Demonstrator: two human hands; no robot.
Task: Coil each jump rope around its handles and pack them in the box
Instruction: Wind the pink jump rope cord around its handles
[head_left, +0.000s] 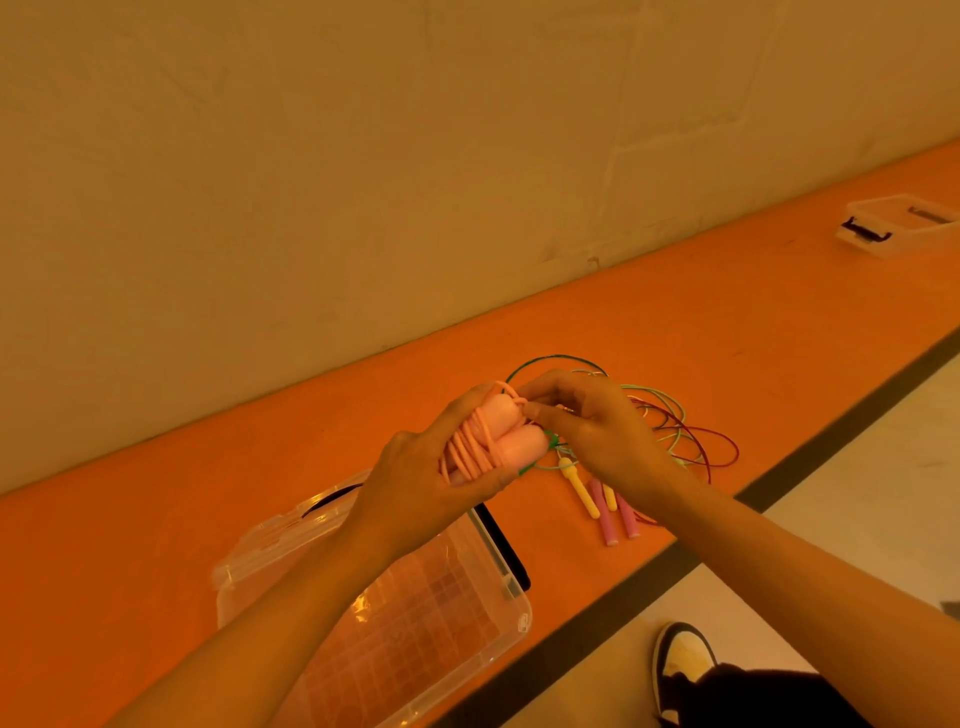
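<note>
The left hand (415, 483) curls its fingers (483, 480) round the pink rope (475, 441), coiled on its two handles (519, 447), above the open box (521, 618) by the bench's (156, 519) near edge. The right hand (597, 426) pinches the rope's end at the handle tops. Loose ropes (675, 431) lie beyond, mid-bench.

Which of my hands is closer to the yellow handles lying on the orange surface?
Right. The right hand hovers right by the yellow handles; the left hand grips the pink jump rope farther left.

Black-and-white sneaker (681, 661), dark trousers (769, 699).
</note>
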